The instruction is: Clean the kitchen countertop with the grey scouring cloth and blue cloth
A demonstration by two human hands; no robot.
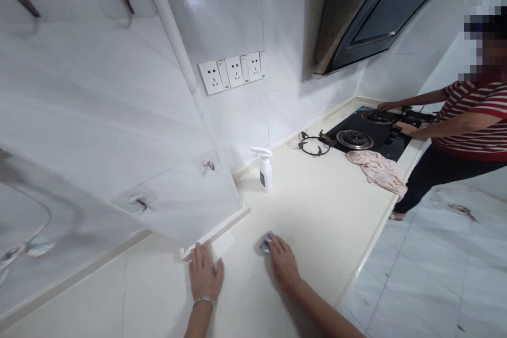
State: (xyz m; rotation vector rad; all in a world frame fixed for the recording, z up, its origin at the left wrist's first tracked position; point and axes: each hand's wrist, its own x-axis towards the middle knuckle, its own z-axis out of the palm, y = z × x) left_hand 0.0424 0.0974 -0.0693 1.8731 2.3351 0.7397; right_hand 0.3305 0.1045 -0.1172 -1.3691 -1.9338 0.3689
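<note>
Grey pad, seemingly, well inside counter edge

Grey wad in right hand

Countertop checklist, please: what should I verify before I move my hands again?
1. Right hand on the grey wad: ok, fingers touch it.
2. Left hand apart from the wad: ok, it is beside the wall corner.
3. Spray bottle upright: ok, it stands on the countertop.
4. Black pan ring on a burner: not ok, it lies beside the stove.
5. Pink cloth away from both hands: ok, it lies by the stove.
6. Countertop dry: cannot tell.
</note>
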